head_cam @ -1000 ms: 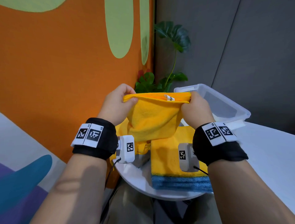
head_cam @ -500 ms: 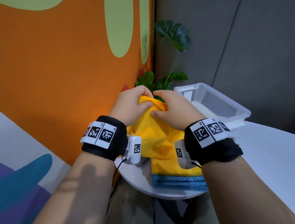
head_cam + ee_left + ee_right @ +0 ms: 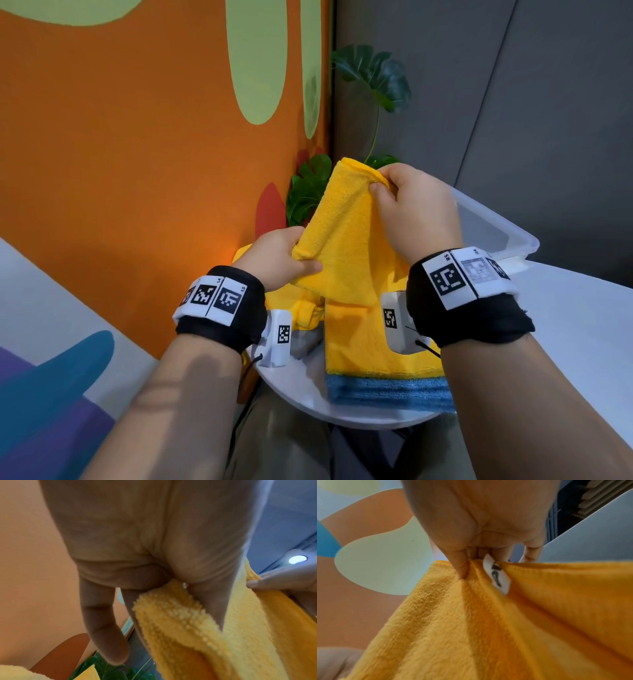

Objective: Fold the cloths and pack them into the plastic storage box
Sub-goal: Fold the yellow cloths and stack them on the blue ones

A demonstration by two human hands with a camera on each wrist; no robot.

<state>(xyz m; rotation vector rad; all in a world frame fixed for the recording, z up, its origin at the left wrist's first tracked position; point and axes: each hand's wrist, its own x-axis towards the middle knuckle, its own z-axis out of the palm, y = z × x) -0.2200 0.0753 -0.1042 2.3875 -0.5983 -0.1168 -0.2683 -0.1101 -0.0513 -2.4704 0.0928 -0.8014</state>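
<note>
I hold a folded yellow cloth (image 3: 346,233) in the air above the round white table (image 3: 301,387). My right hand (image 3: 416,209) pinches its top edge beside a white label (image 3: 497,574). My left hand (image 3: 281,258) grips its lower left edge between thumb and fingers (image 3: 211,601). Under it a flat yellow cloth (image 3: 356,339) lies on a blue cloth (image 3: 387,392). More crumpled yellow cloth (image 3: 294,308) lies at the left. The clear plastic storage box (image 3: 496,233) stands behind my right hand, its inside mostly hidden.
An orange wall (image 3: 137,154) with green patches runs close along the left. A leafy green plant (image 3: 373,75) stands in the corner behind the table. A grey partition (image 3: 513,102) lies beyond the box. White table surface (image 3: 565,325) extends to the right.
The cloth was stretched wide between both hands, then the hands came together at the top. Now my right hand holds the top and my left has dropped to the lower edge.
</note>
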